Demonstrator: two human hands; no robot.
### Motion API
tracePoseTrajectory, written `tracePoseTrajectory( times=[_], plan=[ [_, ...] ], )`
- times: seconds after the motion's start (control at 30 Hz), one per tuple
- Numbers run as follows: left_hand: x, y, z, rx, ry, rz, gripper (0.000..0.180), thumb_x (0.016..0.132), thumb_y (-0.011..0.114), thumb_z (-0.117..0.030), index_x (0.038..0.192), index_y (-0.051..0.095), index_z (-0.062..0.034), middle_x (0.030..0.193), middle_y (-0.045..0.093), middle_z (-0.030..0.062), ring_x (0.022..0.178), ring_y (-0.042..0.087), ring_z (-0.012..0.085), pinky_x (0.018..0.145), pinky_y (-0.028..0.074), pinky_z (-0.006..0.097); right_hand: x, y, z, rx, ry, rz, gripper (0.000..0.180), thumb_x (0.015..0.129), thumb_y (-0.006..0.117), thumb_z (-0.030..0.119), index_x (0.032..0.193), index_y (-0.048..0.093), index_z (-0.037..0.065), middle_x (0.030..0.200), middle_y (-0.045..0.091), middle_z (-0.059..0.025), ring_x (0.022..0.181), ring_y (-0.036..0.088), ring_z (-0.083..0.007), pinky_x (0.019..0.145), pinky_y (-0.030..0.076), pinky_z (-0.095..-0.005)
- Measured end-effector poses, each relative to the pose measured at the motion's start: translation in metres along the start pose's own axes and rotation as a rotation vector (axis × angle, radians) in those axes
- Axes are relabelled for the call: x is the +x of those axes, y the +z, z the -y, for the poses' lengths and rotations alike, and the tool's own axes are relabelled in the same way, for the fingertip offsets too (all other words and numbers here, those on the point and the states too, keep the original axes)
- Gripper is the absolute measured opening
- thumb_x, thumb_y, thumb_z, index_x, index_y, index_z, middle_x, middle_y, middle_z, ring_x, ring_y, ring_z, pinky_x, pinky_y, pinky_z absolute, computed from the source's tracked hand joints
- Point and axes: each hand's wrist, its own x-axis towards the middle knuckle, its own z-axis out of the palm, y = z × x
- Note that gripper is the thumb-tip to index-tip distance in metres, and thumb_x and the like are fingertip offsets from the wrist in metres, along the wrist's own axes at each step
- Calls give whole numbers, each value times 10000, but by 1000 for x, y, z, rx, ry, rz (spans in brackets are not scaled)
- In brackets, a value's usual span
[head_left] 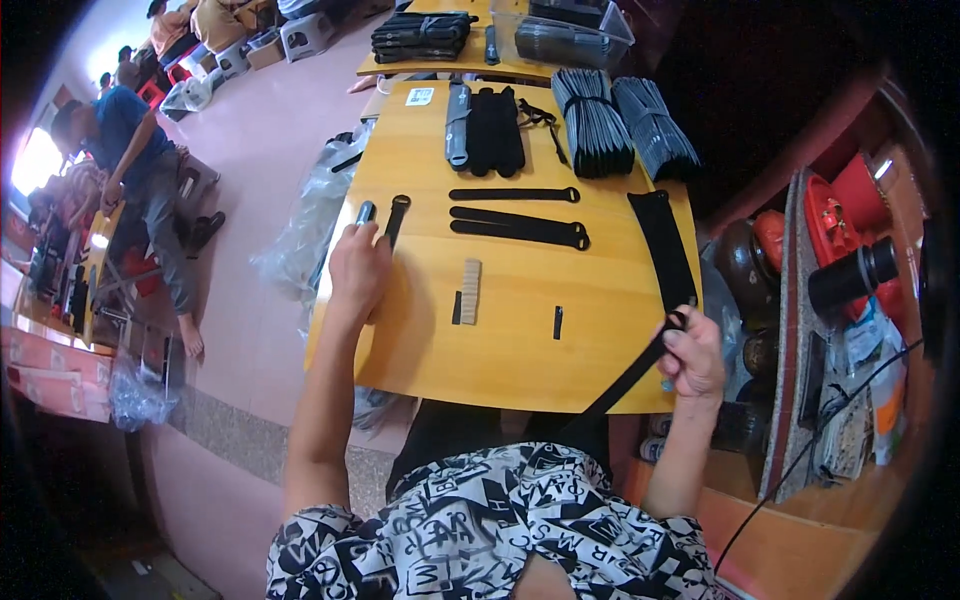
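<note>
My right hand [692,355] pinches a black strap [628,385] near its looped end, over the table's right front corner; the strap hangs toward my lap. My left hand [358,268] is closed at the table's left edge. A small grey end [366,212] sticks up beyond its fingers, and what the fingers hold is hidden. Beside that hand lies a black strap with a ring end [398,213]. Several black ring-ended straps [515,222] lie across the middle. A wide black strip [662,245] lies along the right edge, just beyond my right hand.
On the yellow table [420,350] lie a beige ridged strip [471,292] and a short black piece [558,322]. Farther off are black strap packs [495,130] and tied grey bundles [592,120]. Clear plastic bags [305,220] hang at the left; a cluttered shelf [800,330] stands right.
</note>
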Motion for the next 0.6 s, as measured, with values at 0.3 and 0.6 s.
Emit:
tracePoseTrajectory(
  times=[0.3,0.6],
  plan=[
    [47,38,-13,215,-202,309,199,761,583,-172,806,648,10,847,641,227,819,625,388,755,493,442,73,20,-54,-1031,-248,-147,163,741,650,91,723,530,-18,580,545,-82,489,523,-184,471,419,-316],
    [40,43,-8,156,-249,272,276,766,586,-285,830,654,-25,848,642,215,845,617,376,761,483,440,74,33,-69,-1383,-237,-237,203,787,594,144,859,508,-25,755,610,-237,737,614,-403,653,478,-474]
  ],
)
